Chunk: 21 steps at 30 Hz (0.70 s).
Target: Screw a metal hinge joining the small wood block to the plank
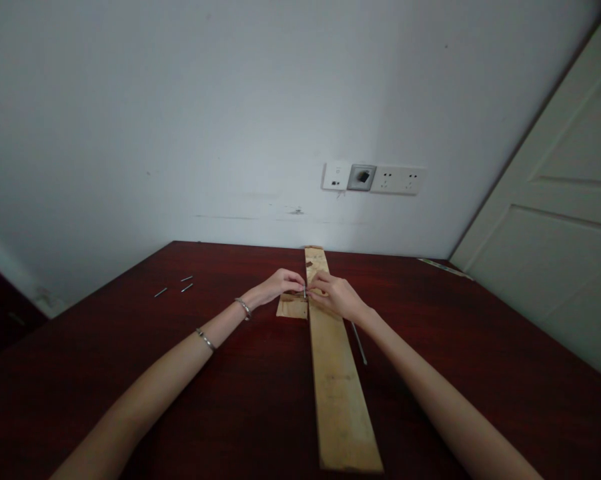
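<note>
A long wooden plank (341,380) lies lengthwise on the dark red table, and a small wooden block (293,307) sits against its left side. A thin metal nail (305,293) stands about upright where the two pieces meet. My left hand (280,284), closed in a pinch, has its fingertips on the nail from the left. From the right, my right hand (337,293) reaches over the plank, its fingers also pinched together at the nail. The nail's lower tip is too small to make out.
Three loose nails (187,288) lie on the table (220,400) at the left. A thin metal rod (359,344) rests just right of the plank. Behind the table rises a white wall with sockets (395,180); a pale door (570,193) stands at the right.
</note>
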Each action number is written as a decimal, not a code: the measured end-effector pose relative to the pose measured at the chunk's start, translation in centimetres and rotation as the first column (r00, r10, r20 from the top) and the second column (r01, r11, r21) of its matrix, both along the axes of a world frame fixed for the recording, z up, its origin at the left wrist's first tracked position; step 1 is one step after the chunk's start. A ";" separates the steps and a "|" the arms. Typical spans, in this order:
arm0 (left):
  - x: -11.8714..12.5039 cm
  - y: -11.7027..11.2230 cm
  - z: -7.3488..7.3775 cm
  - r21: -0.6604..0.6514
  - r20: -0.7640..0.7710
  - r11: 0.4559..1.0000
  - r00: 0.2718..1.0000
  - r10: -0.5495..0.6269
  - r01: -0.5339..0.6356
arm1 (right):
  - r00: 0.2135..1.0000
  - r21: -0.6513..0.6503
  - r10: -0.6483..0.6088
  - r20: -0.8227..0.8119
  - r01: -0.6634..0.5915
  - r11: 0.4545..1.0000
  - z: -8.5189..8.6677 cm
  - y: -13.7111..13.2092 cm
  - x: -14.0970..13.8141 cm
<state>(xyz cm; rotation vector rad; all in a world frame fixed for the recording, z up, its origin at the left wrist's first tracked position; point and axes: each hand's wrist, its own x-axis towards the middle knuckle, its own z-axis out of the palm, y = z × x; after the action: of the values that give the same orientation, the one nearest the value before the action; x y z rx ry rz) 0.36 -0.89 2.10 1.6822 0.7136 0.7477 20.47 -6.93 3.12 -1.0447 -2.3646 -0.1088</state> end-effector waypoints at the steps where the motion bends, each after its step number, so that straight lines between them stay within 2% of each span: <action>1: 0.0 0.0 0.0 -0.032 0.025 0.999 1.000 0.011 -0.010 | 1.000 0.017 0.013 0.012 -0.014 1.000 0.1 -0.1 -0.1; 7: -0.1 0.1 0.5 -0.144 0.196 0.988 0.978 0.078 -0.050 | 0.991 0.107 0.043 0.126 -0.056 0.993 0.8 -0.7 -0.8; 10: -0.6 0.4 1.3 -0.128 0.235 0.987 0.965 0.120 -0.092 | 0.989 0.132 0.043 0.143 -0.062 0.989 0.8 -0.9 -0.9; 13: -2.1 1.0 2.8 -0.065 0.236 0.981 0.952 0.193 -0.182 | 0.990 0.132 0.051 0.133 -0.068 0.989 0.7 -0.9 -1.4; 17: -6.5 2.0 5.3 0.059 0.151 0.936 0.930 0.335 -0.347 | 0.965 0.133 0.102 0.242 -0.137 0.982 1.0 -1.1 -3.6; 21: -13.5 3.2 6.9 0.247 -0.014 0.858 0.884 0.468 -0.451 | 0.938 0.122 0.169 0.302 -0.214 0.969 1.6 -1.0 -8.1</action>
<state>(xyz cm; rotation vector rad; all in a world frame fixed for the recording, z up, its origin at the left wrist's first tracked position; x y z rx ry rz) -13.10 2.31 9.01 1.7789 1.1412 1.1492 12.41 -7.90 4.67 -0.7610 -2.6582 -0.3886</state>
